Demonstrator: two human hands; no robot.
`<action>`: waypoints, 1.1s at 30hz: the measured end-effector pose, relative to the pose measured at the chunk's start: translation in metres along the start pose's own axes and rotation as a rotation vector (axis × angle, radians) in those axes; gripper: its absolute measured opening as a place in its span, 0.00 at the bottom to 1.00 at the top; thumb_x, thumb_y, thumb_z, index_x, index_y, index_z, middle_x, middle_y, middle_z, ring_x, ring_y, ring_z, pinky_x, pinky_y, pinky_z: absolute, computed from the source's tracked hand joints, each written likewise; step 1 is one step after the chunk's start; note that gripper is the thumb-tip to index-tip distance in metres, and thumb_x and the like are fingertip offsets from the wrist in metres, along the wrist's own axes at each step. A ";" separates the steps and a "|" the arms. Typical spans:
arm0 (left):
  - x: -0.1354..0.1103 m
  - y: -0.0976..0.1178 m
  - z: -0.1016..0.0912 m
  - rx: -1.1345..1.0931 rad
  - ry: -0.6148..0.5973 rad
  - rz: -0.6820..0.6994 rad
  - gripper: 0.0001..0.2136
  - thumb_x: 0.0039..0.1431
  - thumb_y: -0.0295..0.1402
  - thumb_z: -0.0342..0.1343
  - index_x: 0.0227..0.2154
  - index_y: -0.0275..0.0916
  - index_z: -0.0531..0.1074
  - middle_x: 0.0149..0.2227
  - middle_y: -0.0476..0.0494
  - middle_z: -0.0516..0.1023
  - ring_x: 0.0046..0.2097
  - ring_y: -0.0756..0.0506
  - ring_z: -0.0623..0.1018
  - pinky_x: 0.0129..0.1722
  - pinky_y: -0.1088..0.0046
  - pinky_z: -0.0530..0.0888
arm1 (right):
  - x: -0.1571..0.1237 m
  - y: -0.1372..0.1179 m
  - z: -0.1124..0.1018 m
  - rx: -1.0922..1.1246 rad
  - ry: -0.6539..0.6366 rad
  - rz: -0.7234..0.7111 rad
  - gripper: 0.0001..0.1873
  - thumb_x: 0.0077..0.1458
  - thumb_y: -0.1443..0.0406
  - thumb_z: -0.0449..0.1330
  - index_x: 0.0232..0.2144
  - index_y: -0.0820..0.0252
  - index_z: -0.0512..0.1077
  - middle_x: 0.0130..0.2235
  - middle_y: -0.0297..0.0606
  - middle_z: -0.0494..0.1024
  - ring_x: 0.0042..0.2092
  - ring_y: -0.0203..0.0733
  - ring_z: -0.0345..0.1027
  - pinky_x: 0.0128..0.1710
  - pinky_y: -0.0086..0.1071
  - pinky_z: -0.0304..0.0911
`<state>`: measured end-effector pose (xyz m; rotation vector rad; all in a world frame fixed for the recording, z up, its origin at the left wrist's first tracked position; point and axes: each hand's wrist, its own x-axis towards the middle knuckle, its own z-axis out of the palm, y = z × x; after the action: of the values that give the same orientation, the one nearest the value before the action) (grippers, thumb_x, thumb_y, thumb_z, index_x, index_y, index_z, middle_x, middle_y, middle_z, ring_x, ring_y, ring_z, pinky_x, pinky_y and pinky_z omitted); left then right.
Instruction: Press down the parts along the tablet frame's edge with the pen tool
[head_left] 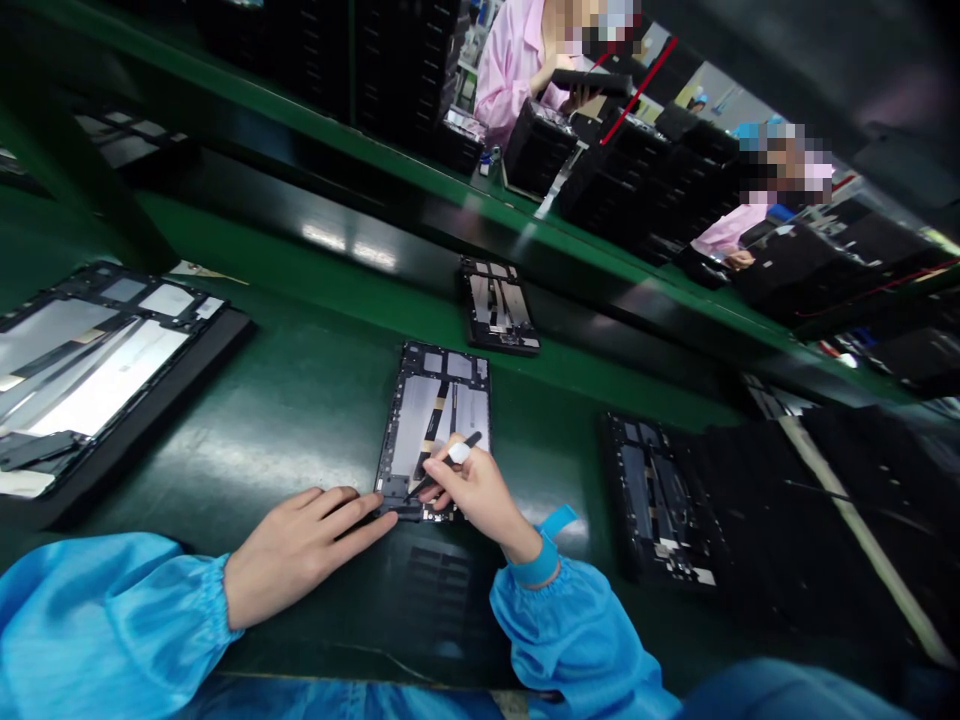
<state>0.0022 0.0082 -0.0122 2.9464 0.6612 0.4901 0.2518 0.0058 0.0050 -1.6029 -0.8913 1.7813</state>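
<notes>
An opened tablet frame (435,410) lies on the green mat right in front of me, its silver inside and flex cables showing. My left hand (300,545) rests flat on the mat, fingers stretched out, fingertips touching the frame's lower left corner. My right hand (476,490) is closed round a thin black tool (446,465) like a pen, with a white finger cot on one finger. The tool's tip touches the lower edge of the frame. Both arms wear blue sleeves, and a blue wrist strap (544,560) circles my right wrist.
A second opened tablet (499,305) lies farther back on the mat and a third (660,500) to the right. A large tray holding tablet frames (82,370) sits at left. Behind a raised green shelf (420,190), two people in pink coats work among black tray stacks (637,170).
</notes>
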 end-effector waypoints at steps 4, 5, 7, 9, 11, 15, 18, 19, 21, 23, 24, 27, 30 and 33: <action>0.003 0.000 0.000 -0.009 0.018 -0.021 0.22 0.68 0.20 0.38 0.56 0.43 0.69 0.54 0.46 0.71 0.46 0.46 0.70 0.45 0.67 0.64 | -0.015 0.014 -0.012 -0.088 0.131 -0.094 0.25 0.53 0.48 0.60 0.34 0.67 0.65 0.30 0.37 0.73 0.32 0.31 0.73 0.26 0.17 0.67; 0.003 0.000 0.001 -0.015 0.021 -0.024 0.22 0.68 0.20 0.38 0.56 0.43 0.69 0.54 0.46 0.71 0.47 0.46 0.70 0.45 0.67 0.64 | -0.018 0.017 -0.013 -0.128 0.139 -0.107 0.24 0.54 0.49 0.59 0.34 0.67 0.66 0.31 0.37 0.73 0.32 0.30 0.73 0.28 0.17 0.66; 0.003 -0.001 0.002 -0.026 0.028 -0.020 0.21 0.68 0.20 0.38 0.56 0.42 0.69 0.54 0.46 0.71 0.47 0.45 0.70 0.45 0.67 0.65 | -0.022 0.021 -0.014 -0.197 0.145 -0.129 0.23 0.56 0.49 0.58 0.35 0.67 0.67 0.32 0.38 0.73 0.33 0.30 0.73 0.29 0.17 0.66; 0.002 -0.001 0.003 -0.037 0.033 -0.018 0.21 0.69 0.20 0.38 0.56 0.41 0.69 0.54 0.45 0.71 0.49 0.44 0.70 0.46 0.67 0.65 | -0.023 0.023 -0.014 -0.233 0.144 -0.146 0.23 0.56 0.49 0.58 0.35 0.67 0.68 0.32 0.38 0.74 0.33 0.29 0.73 0.30 0.16 0.65; 0.000 -0.001 0.004 -0.041 0.037 -0.019 0.20 0.69 0.21 0.39 0.56 0.41 0.69 0.54 0.45 0.71 0.51 0.44 0.70 0.48 0.66 0.66 | -0.022 0.023 -0.013 -0.208 0.128 -0.141 0.23 0.56 0.50 0.58 0.35 0.67 0.68 0.31 0.38 0.74 0.33 0.29 0.73 0.29 0.16 0.64; -0.001 -0.001 0.006 -0.043 0.020 -0.016 0.20 0.70 0.23 0.40 0.58 0.42 0.68 0.59 0.44 0.68 0.56 0.42 0.68 0.51 0.65 0.66 | -0.018 0.023 -0.013 -0.059 0.109 -0.106 0.23 0.54 0.51 0.60 0.34 0.67 0.65 0.28 0.36 0.73 0.31 0.30 0.73 0.26 0.15 0.63; -0.001 0.001 0.007 -0.040 0.011 -0.015 0.19 0.70 0.23 0.40 0.58 0.41 0.68 0.59 0.44 0.68 0.56 0.42 0.68 0.51 0.65 0.66 | -0.018 0.022 -0.012 -0.048 0.110 -0.100 0.23 0.53 0.51 0.60 0.34 0.67 0.64 0.27 0.36 0.73 0.29 0.30 0.72 0.26 0.15 0.64; -0.001 0.001 0.007 -0.033 0.008 -0.014 0.20 0.70 0.22 0.40 0.58 0.41 0.68 0.59 0.44 0.68 0.56 0.42 0.69 0.51 0.65 0.66 | -0.018 0.022 -0.012 -0.057 0.110 -0.101 0.22 0.54 0.51 0.60 0.33 0.67 0.64 0.26 0.37 0.73 0.29 0.29 0.72 0.26 0.15 0.65; 0.000 0.002 0.007 -0.023 -0.003 -0.010 0.21 0.70 0.21 0.39 0.59 0.42 0.67 0.58 0.45 0.69 0.56 0.42 0.69 0.50 0.65 0.65 | -0.018 0.021 -0.011 -0.073 0.112 -0.105 0.22 0.54 0.51 0.59 0.33 0.67 0.65 0.27 0.37 0.74 0.28 0.29 0.72 0.26 0.15 0.65; 0.001 0.002 0.007 -0.013 -0.011 -0.005 0.23 0.69 0.21 0.38 0.60 0.43 0.66 0.58 0.45 0.69 0.55 0.42 0.68 0.50 0.65 0.64 | -0.018 0.021 -0.011 -0.086 0.115 -0.108 0.22 0.54 0.51 0.59 0.34 0.67 0.65 0.27 0.38 0.74 0.29 0.29 0.72 0.27 0.15 0.65; 0.001 0.002 0.007 -0.009 -0.011 -0.005 0.23 0.69 0.21 0.37 0.60 0.43 0.66 0.57 0.45 0.70 0.55 0.42 0.68 0.50 0.65 0.64 | -0.018 0.021 -0.011 -0.092 0.115 -0.107 0.22 0.54 0.51 0.59 0.34 0.67 0.65 0.27 0.37 0.74 0.29 0.29 0.72 0.27 0.15 0.65; 0.001 0.002 0.006 0.004 -0.017 -0.015 0.22 0.70 0.21 0.38 0.60 0.41 0.66 0.57 0.44 0.70 0.55 0.42 0.68 0.50 0.64 0.64 | -0.018 0.022 -0.011 -0.097 0.116 -0.104 0.21 0.54 0.52 0.59 0.34 0.67 0.65 0.27 0.37 0.74 0.29 0.29 0.73 0.26 0.14 0.65; 0.003 0.004 0.006 0.002 -0.026 -0.020 0.21 0.70 0.23 0.38 0.59 0.41 0.67 0.57 0.44 0.70 0.55 0.41 0.68 0.50 0.64 0.65 | -0.019 0.021 -0.011 -0.097 0.118 -0.106 0.21 0.54 0.52 0.60 0.34 0.67 0.66 0.27 0.37 0.75 0.30 0.30 0.73 0.26 0.15 0.65; 0.011 0.008 0.005 0.026 -0.035 -0.020 0.21 0.68 0.21 0.39 0.58 0.42 0.68 0.54 0.41 0.70 0.52 0.40 0.69 0.47 0.63 0.68 | -0.019 0.018 -0.010 -0.105 0.122 -0.103 0.21 0.54 0.51 0.59 0.34 0.67 0.66 0.27 0.37 0.75 0.29 0.30 0.73 0.26 0.15 0.66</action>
<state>0.0166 0.0054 -0.0128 2.9625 0.6980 0.4309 0.2640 -0.0191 0.0013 -1.6794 -1.0051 1.5721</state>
